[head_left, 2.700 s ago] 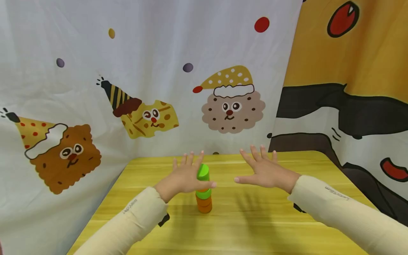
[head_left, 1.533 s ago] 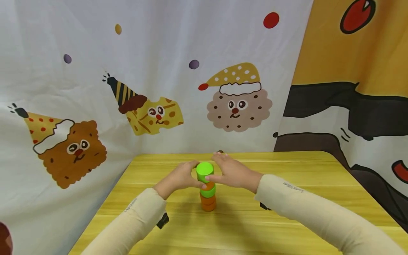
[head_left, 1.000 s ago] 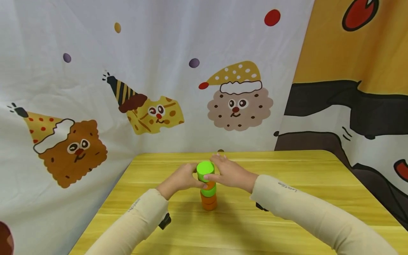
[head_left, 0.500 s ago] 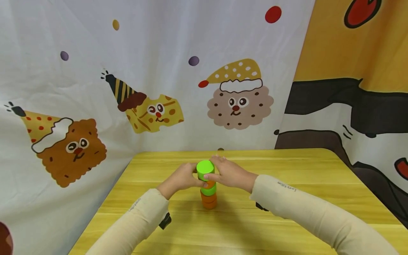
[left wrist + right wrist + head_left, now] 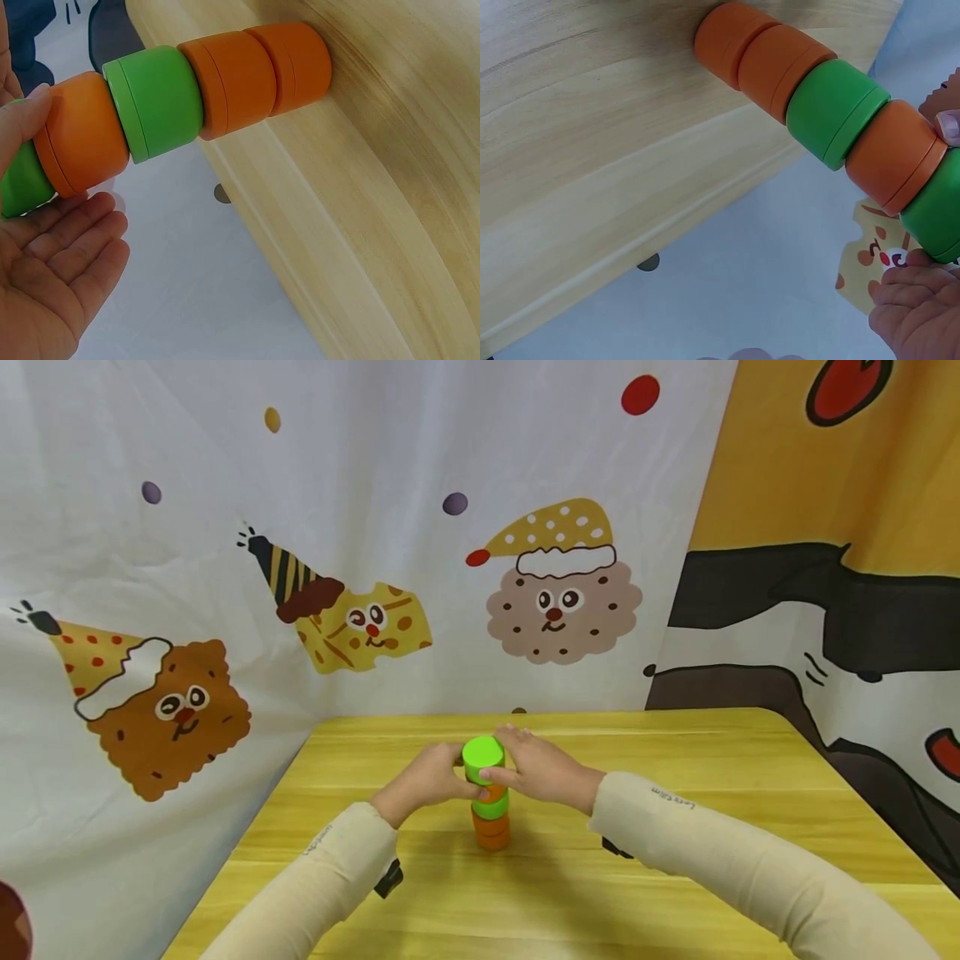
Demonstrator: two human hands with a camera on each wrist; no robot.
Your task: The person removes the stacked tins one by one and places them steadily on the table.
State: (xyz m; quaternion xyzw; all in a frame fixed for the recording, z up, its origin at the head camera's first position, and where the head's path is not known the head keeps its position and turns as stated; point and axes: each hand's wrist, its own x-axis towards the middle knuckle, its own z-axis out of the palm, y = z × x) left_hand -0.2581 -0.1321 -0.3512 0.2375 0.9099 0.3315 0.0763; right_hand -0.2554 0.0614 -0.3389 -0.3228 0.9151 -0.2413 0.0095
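Several round lidded jars stand in one upright stack on the wooden table (image 5: 645,893). From the bottom come an orange jar (image 5: 492,842), another orange jar (image 5: 229,84), a green jar (image 5: 154,103), the upper orange jar (image 5: 86,135) and the top green jar (image 5: 483,753). My left hand (image 5: 427,781) holds the upper orange jar from the left, thumb on its near side. From the right, my right hand (image 5: 549,772) holds the top green jar between thumb and fingers. In the head view, the left fingers are partly hidden behind the stack.
A white curtain (image 5: 375,468) with printed cartoon snacks hangs behind the table and along its left. A yellow and black patterned cloth (image 5: 787,502) hangs at the right. Black wrist gear (image 5: 388,878) shows under the left sleeve.
Both hands, apart with fingers spread at first, have closed in on the top of the stack from either side. Over the last second they barely move, and the stack stays upright.
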